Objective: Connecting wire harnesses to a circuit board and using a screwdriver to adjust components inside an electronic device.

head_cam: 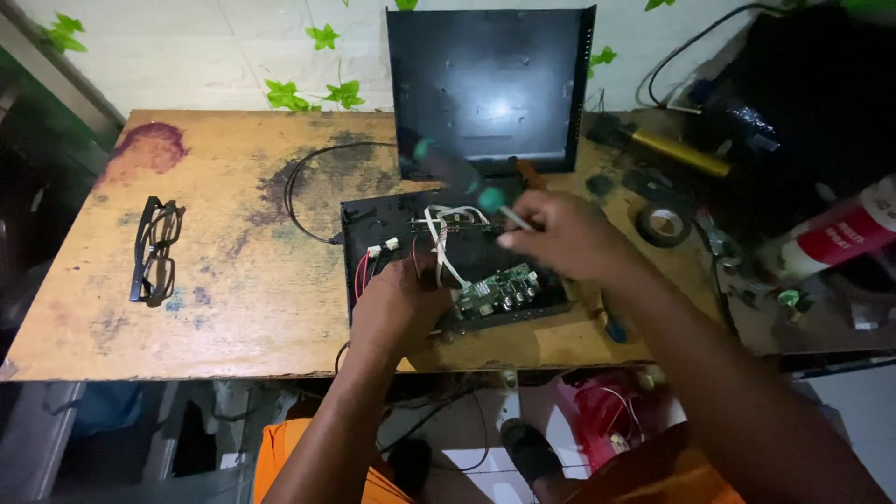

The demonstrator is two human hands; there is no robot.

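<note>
**Wooden bench, open case, both hands in**

Black glasses [154, 250] folded at far left of the stained table [233, 308]. Mid-table, an open black case [373, 224] – left hand [397, 303] resting curled on its near edge, beside a green board [499, 291]. Right hand [560, 233] closed round a blurred screwdriver [453, 173], over the case. Black lid [490, 89] upright behind; tape roll [665, 224] further right.

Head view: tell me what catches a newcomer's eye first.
At the table's centre, an opened black case bares a green circuit board and white wires, with the left hand resting in it. The right hand holds a green-handled screwdriver above it. Far left lie black glasses.
</note>
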